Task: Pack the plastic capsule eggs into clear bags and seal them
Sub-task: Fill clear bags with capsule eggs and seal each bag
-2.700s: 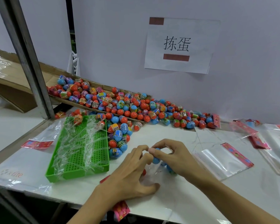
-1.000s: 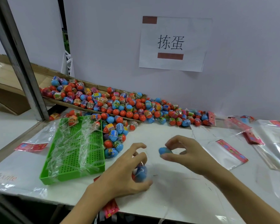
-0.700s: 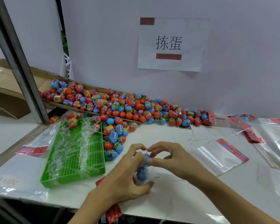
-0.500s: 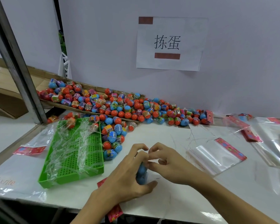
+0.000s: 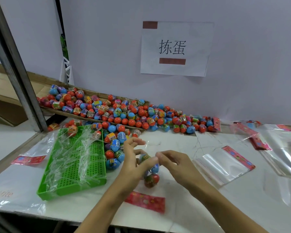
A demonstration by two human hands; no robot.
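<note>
A clear bag (image 5: 151,175) with a pink header strip (image 5: 145,201) hangs over the table's front middle, holding a few capsule eggs: a red one at the bottom, blue ones above. My left hand (image 5: 133,163) pinches the bag's upper edge between thumb and forefinger, its other fingers spread. Opposite it, my right hand (image 5: 172,163) pinches the same edge from the right side. A large heap of red and blue capsule eggs (image 5: 124,111) lies along the back wall, spilling down beside the tray.
A green perforated tray (image 5: 71,180) holding clear strips sits at the left. Empty clear bags (image 5: 225,163) with pink headers lie at the right, more (image 5: 282,145) at the far right. A metal post (image 5: 15,64) stands at the left. A paper sign (image 5: 175,47) hangs on the wall.
My right hand dropped a blue egg into the bag held by my left hand. Both hands then lifted the bag off the table by its top edge.
</note>
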